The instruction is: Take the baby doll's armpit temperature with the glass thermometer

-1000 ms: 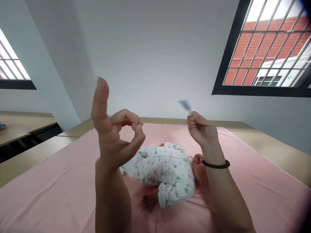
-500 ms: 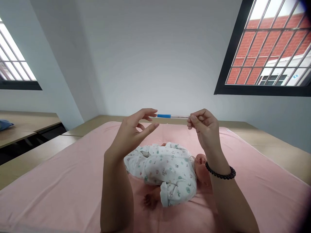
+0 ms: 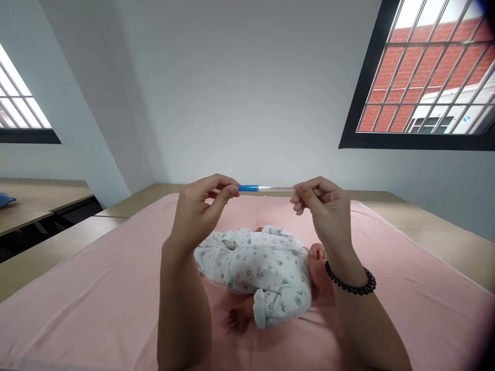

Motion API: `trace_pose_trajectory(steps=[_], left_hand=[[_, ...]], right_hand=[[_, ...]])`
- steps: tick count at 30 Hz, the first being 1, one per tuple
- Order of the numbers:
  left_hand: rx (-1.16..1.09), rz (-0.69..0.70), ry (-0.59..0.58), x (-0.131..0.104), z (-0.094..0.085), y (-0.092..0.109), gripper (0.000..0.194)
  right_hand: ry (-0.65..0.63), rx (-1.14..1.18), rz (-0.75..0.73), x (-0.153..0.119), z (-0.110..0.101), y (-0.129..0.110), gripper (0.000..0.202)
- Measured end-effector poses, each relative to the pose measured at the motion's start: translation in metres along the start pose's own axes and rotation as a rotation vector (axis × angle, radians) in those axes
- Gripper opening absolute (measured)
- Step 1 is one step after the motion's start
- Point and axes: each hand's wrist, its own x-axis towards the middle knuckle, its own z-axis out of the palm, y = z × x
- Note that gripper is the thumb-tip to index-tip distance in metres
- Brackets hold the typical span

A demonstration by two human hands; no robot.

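Observation:
A slim thermometer (image 3: 275, 188) with a clear body and a blue end (image 3: 248, 188) is held level in the air. My left hand (image 3: 207, 206) pinches the blue end between thumb and fingers. At the other end, the fingertips of my right hand (image 3: 323, 203) are closed on the clear part, hiding its tip. Below both hands a baby doll (image 3: 266, 273) in a white patterned outfit lies on its back, head to the right. My right wrist, with a black beaded bracelet (image 3: 350, 286), partly covers the doll's head.
A pink cloth (image 3: 96, 293) lies under the doll on a wooden surface (image 3: 429, 229). Behind stands a grey wall (image 3: 247, 93), with a barred window (image 3: 425, 82) at the right. A blue item (image 3: 5, 199) rests on another surface at the far left.
My left hand has gone from open beside the blue end to pinching it. The thermometer and my right hand have shifted slightly left.

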Motion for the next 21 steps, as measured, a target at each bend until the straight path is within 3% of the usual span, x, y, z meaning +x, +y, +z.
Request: trace_pose_trajectory(steps=[3, 6, 9, 12, 14, 16, 21], left_hand=[[0.027, -0.003, 0.001, 0.000, -0.001, 0.002, 0.014], [0.048, -0.022, -0.085, 0.000, 0.002, 0.004, 0.015], [0.060, -0.033, -0.145, 0.002, 0.010, 0.007, 0.027], [0.082, -0.021, -0.194, 0.004, 0.022, 0.008, 0.027], [0.112, -0.031, -0.314, 0.004, 0.032, 0.008, 0.024], [0.159, -0.035, -0.488, 0.004, 0.045, 0.008, 0.023], [0.306, 0.056, -0.935, -0.001, 0.094, 0.008, 0.019]], right_hand=[[-0.050, -0.031, -0.020, 0.002, -0.004, -0.006, 0.017], [-0.080, -0.104, -0.038, 0.016, -0.032, 0.003, 0.021], [0.034, -0.136, 0.066, 0.035, -0.086, 0.045, 0.034], [-0.011, -0.207, 0.369, 0.035, -0.140, 0.110, 0.055], [-0.062, -0.263, 0.494, 0.020, -0.164, 0.150, 0.059], [-0.119, -0.313, 0.581, 0.000, -0.175, 0.180, 0.057], [-0.173, -0.394, 0.612, -0.035, -0.168, 0.206, 0.039]])
